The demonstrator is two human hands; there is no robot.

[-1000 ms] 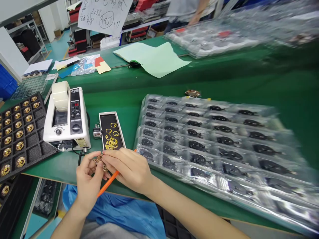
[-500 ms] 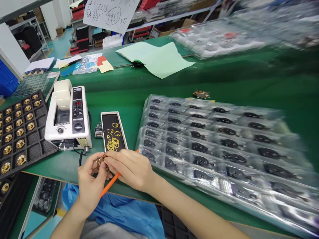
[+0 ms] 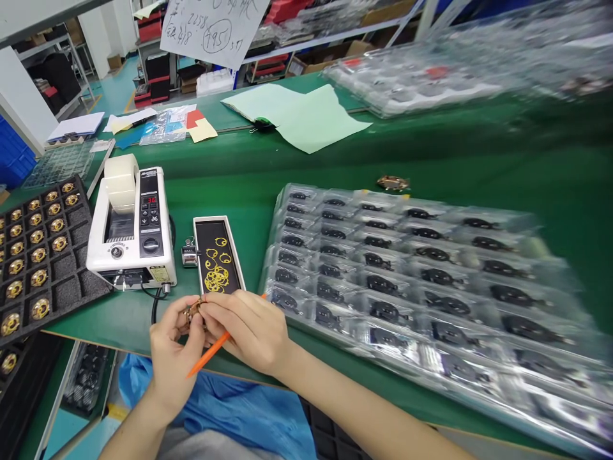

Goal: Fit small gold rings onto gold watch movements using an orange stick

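My left hand [image 3: 171,364] pinches a small round copper-coloured part [image 3: 193,312] between thumb and fingers, just in front of a white-rimmed box [image 3: 236,255]. The fingers of my right hand [image 3: 256,332] are closed around a thin orange stick [image 3: 209,356], which slants down to the left. Its fingertips also touch the top of the copper-coloured part, most of which is hidden by both hands. Thin yellow rings [image 3: 217,279] lie in the box's black interior, several of them heaped at the near end.
A tape dispenser [image 3: 152,275] and a small hand counter [image 3: 189,253] stand left of the box. Black foam trays [image 3: 79,284] at far left hold gold round parts. Clear plastic trays [image 3: 306,326] of black parts are stacked at right. Behind them lies a loose copper-coloured piece [image 3: 393,183].
Both hands keep hold of the same part. My right hand and the orange stick have shifted slightly left and down; the view has moved a little.
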